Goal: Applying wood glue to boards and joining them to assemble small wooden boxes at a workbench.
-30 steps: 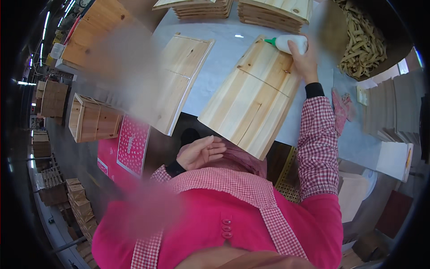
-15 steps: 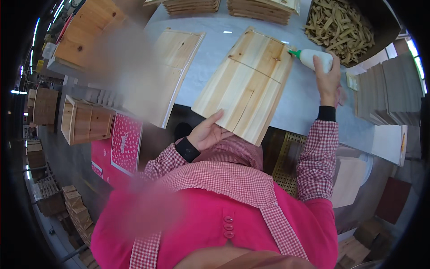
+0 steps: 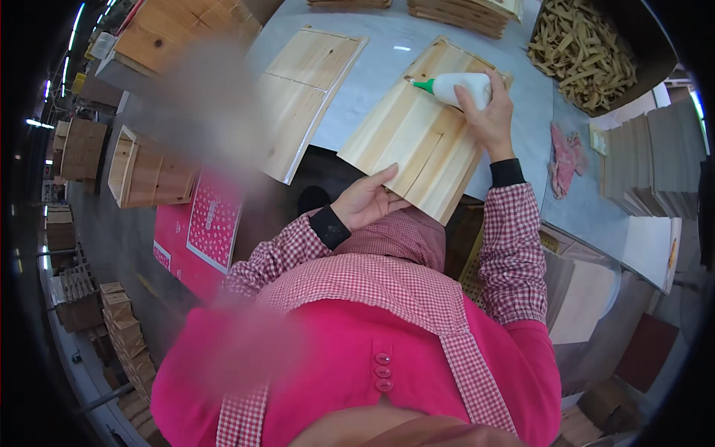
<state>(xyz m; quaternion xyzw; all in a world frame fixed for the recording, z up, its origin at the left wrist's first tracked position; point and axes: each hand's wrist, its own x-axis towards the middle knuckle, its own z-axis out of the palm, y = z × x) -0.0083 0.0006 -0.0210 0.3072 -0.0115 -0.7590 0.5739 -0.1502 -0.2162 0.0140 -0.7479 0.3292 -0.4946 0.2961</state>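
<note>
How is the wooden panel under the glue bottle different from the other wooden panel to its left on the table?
The right hand presses a glue bottle on the near panel, and the left hand steadies it; the left panel lies untouched. The near panel overhangs the table edge further. Both are pale slatted wood.

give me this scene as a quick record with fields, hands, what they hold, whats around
right hand: holds white glue bottle, green nozzle on wooden panel
left hand: on the panel's near edge
table: grey top, second panel lying left of the first
right side: box of wood strips, pink rag
</note>
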